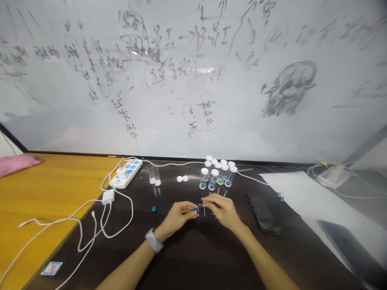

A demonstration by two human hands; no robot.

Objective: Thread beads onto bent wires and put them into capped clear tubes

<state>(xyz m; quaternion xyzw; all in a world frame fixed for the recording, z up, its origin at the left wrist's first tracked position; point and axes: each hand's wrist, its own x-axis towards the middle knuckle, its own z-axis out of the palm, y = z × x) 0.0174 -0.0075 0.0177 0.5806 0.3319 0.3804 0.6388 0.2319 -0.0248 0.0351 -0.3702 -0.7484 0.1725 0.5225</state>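
My left hand (180, 217) pinches a small blue piece (196, 210) between thumb and fingertips above the dark table (187, 262). Close to its right, my right hand (223, 210) holds a thin metal piece (200, 205) at its fingertips, by the blue piece; whether the two touch is too small to tell. Thin pins (204, 212) lie on the table under the fingers. A second blue piece (154, 209) sits to the left of my left hand. Behind the hands stand several clear tubes (212, 181) with white caps and blue or green pieces inside.
Two clear tubes (155, 176) and two white caps (182, 179) stand behind, left of the capped group. A power strip (128, 173) and white cables (81, 219) occupy the left. At right are a black pouch-like item (266, 213), white paper (290, 189) and a dark tablet (350, 249).
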